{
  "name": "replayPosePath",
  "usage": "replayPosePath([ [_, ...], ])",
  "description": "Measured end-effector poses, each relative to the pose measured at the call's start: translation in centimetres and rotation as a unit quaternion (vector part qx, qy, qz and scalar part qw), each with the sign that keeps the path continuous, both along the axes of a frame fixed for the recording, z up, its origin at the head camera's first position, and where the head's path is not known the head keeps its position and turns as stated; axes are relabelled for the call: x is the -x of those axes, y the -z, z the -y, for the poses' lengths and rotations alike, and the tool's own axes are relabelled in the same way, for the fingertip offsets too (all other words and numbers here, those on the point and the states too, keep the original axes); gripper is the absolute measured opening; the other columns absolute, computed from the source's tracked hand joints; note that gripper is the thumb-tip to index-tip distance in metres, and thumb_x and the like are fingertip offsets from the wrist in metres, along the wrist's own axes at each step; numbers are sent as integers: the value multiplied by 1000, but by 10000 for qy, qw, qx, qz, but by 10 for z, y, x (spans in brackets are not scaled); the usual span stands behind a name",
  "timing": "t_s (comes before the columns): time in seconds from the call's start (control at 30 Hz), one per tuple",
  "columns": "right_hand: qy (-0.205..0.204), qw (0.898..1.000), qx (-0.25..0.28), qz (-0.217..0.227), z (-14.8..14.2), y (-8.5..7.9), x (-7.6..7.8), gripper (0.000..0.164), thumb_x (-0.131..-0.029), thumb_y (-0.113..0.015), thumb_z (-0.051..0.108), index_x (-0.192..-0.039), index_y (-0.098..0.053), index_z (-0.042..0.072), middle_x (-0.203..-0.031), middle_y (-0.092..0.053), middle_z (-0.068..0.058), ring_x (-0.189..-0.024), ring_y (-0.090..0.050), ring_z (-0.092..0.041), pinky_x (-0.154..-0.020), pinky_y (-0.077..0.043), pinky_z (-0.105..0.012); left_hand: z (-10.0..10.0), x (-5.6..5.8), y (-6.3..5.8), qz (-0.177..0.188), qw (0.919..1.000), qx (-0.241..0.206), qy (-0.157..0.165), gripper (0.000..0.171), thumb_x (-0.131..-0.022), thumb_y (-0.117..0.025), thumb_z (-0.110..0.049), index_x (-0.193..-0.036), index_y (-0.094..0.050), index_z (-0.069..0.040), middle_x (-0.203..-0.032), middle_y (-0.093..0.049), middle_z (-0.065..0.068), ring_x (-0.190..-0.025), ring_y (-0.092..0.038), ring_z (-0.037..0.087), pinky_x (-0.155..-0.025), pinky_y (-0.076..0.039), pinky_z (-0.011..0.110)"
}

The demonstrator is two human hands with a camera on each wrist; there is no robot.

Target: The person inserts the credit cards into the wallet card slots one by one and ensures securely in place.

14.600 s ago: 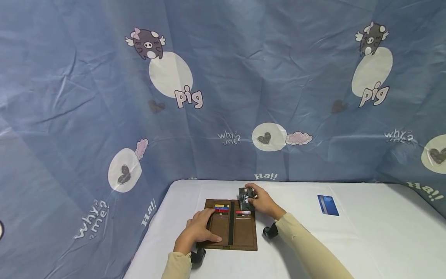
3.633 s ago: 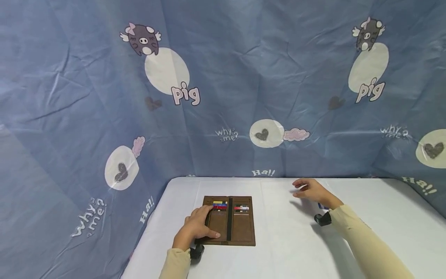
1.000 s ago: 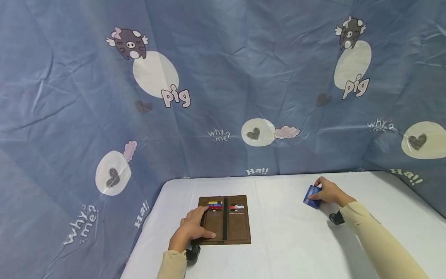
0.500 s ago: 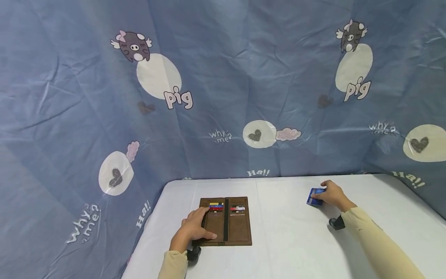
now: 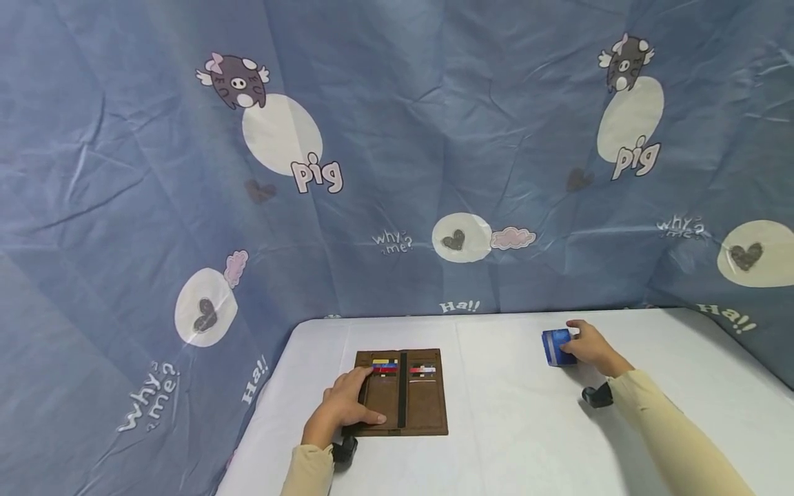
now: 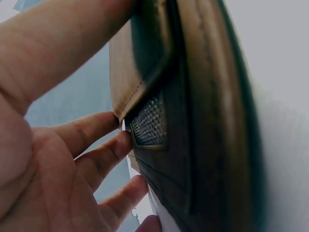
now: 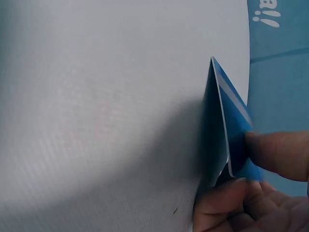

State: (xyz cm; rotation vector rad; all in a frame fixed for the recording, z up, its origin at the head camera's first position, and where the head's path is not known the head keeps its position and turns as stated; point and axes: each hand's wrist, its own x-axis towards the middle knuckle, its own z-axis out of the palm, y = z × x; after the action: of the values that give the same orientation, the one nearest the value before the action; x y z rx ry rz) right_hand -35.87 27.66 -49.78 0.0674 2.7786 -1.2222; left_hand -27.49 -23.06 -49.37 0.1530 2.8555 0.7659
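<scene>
An open brown bifold wallet (image 5: 424, 403) lies flat, a black strap running down its middle and colourful cards (image 5: 384, 366) showing in its upper left pockets. More cards (image 5: 423, 370) peek from the right pockets. My left hand (image 5: 340, 405) rests at the wallet's left side, thumb over the lower inner panel. In the left wrist view its fairly straight fingers touch the wallet's edge. Well to the right, my right hand (image 5: 592, 348) pinches a blue card (image 5: 554, 347) with a pale stripe. The right wrist view shows the thumb on the card's blue face, curled fingers beneath.
A white cloth covers the table (image 5: 496, 420). Behind and to the left hangs a blue printed curtain (image 5: 372, 275), meeting the table's back edge. Black wrist cameras (image 5: 597, 395) sit below both hands.
The right hand, which earlier held a black VIP card at the wallet, has moved right and picked up the blue card. Lately the card turned slightly. The left hand stayed on the wallet.
</scene>
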Motion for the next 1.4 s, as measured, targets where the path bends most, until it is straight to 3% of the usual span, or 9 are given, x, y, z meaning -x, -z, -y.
replayPosePath([
  [0.17, -88, 10000, -33, -4, 8, 2, 2, 60, -95, -50, 9, -146, -24, -11, -130, -43, -43, -105, -56, -45, -74, -55, -43, 4, -2, 0, -41, 10000, -34, -42, 102, -62, -94, -36, -147, -43, -11, -154, -39, 16, -141, -32, 42, -108, -29, 67],
  [0.3, 22, 9999, -93, 121, 8, 6, 1, 59, -91, -48, 6, -144, -27, -12, -130, -42, -44, -99, -56, -41, -62, -54, -34, 3, -3, 0, -46, 9999, -100, 30, 102, -62, -94, -36, -147, -43, -10, -153, -40, 16, -140, -33, 43, -107, -30, 67],
  [0.4, 47, 9999, -106, 110, 7, 6, 1, 63, -86, -53, 6, -141, -30, -15, -130, -43, -44, -99, -57, -40, -63, -55, -32, 2, -3, 0, -74, 9999, -95, 51, 102, -62, -94, -37, -147, -43, -10, -153, -40, 16, -140, -33, 43, -106, -30, 67],
  [0.6, -96, 9999, 74, 5, 11, 6, 0, 78, -85, -71, 10, -143, -25, -15, -124, -47, -44, -95, -62, -36, -64, -58, -32, 2, -4, 1, -23, 10000, -45, 2, 102, -63, -93, -36, -147, -43, -11, -154, -40, 15, -141, -32, 42, -106, -30, 66],
  [0.73, -73, 9998, 181, 4, 19, 2, 4, 79, -87, -70, 8, -146, -21, -13, -124, -47, -42, -95, -63, -35, -65, -59, -31, 0, -4, 0, -28, 9999, -119, 55, 102, -62, -94, -36, -147, -43, -10, -153, -40, 16, -141, -32, 43, -106, -29, 67],
  [1.07, -225, 9973, 631, -297, 66, -6, 22, 73, -88, -67, 2, -147, -25, -9, -120, -49, -36, -98, -64, -38, -66, -61, -32, -1, 2, 0, -153, 9998, -85, 102, 103, -62, -94, -36, -148, -42, -10, -153, -41, 15, -140, -35, 41, -106, -30, 66],
  [1.4, -311, 9943, 954, -361, 122, -4, 28, 64, -91, -60, -6, -147, -30, -3, -120, -53, -33, -100, -65, -40, -65, -62, -35, -1, -1, -2, -110, 9998, -126, 61, 103, -62, -94, -36, -147, -43, -9, -152, -42, 16, -140, -35, 42, -106, -30, 67],
])
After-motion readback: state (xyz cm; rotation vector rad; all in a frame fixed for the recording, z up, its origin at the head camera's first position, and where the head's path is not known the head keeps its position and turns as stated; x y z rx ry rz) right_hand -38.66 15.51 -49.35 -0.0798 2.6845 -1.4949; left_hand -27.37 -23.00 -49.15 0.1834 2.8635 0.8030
